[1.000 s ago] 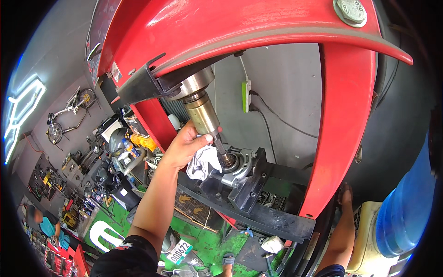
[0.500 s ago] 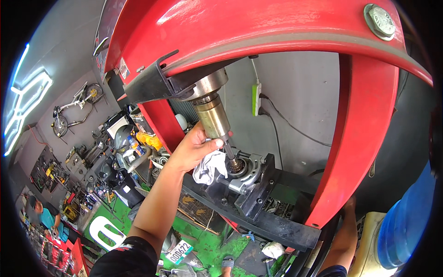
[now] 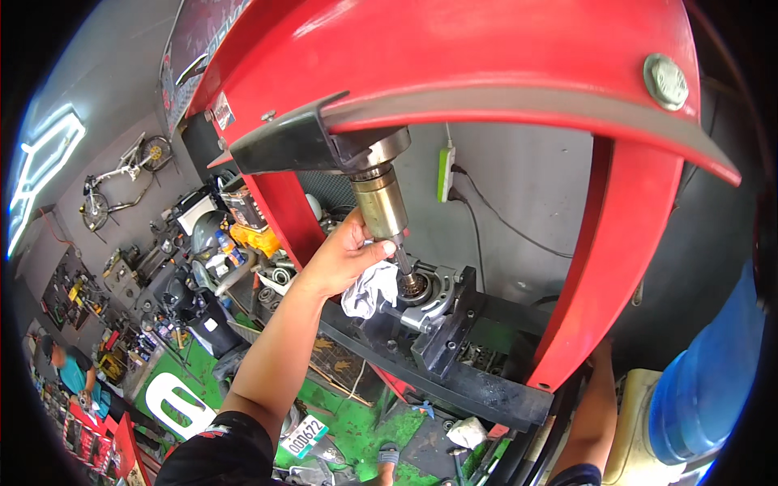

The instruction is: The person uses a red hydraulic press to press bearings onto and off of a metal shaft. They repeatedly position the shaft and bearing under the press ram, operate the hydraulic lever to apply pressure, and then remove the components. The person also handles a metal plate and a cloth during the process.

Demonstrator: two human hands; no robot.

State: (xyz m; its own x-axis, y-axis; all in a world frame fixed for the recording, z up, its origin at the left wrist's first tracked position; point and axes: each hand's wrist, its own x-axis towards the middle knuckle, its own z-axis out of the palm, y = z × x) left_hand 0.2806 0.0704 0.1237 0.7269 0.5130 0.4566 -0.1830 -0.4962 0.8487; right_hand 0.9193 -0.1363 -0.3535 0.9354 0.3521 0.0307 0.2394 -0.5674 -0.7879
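My left hand (image 3: 347, 261) is closed around the top of a slim metal shaft (image 3: 403, 259), just beneath the steel ram (image 3: 379, 202) of a red shop press. A crumpled white rag (image 3: 371, 290) hangs below that hand, beside the shaft. The shaft's lower end stands slightly tilted in a round bearing (image 3: 413, 286), and a curved steel clamp (image 3: 428, 312) surrounds it on black support blocks (image 3: 442, 344). At lower right my right forearm (image 3: 590, 413) reaches past the red upright. Most of my right hand (image 3: 601, 353) is hidden there, fingers included.
The press's red crossbeam (image 3: 454, 61) arches overhead, with a red upright (image 3: 616, 259) at right. A blue water jug (image 3: 705, 373) and cream container (image 3: 636, 429) stand beside my right arm. Cluttered parts line the left; another person (image 3: 77, 377) works at far left.
The view has shifted slightly, so the press frame sits a little differently in the picture. My left hand keeps its hold on the shaft, and my right arm stays beside the upright.
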